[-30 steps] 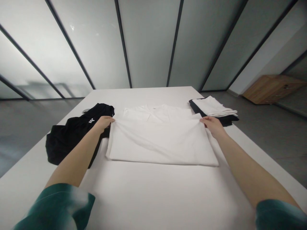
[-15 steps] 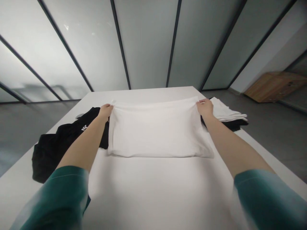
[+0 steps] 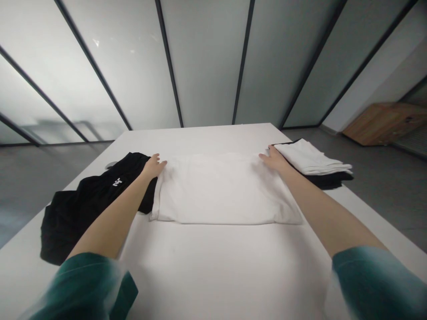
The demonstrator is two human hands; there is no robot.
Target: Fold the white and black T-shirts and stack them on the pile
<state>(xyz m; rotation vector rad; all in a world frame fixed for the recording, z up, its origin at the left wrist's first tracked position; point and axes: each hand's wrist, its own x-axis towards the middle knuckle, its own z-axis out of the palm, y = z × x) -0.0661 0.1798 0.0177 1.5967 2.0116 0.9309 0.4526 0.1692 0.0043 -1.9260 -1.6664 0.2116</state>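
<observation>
A white cloth (image 3: 220, 191), perhaps a folded garment, lies flat as a wide rectangle across the middle of the table. At its far left corner is my left hand (image 3: 154, 166), fingers apart and holding nothing. My right hand (image 3: 274, 158) is open over the far right corner, its thumb and fingers spread. Whether either hand still touches the fabric I cannot tell. Close by my left forearm lies a crumpled black garment (image 3: 96, 195) with a small white logo, and its right end meets the white cloth's left edge.
On the right edge of the white table (image 3: 213, 271) is a stack of folded white cloth (image 3: 312, 158) on top of black cloth (image 3: 328, 181). A small grey object (image 3: 110, 165) peeks out behind the black garment. Frosted glass panels (image 3: 207, 62) stand beyond the table.
The white cloth's far edge, held up by both hands before, has come down onto the table. Both hands have let go, opened and shifted slightly inward.
</observation>
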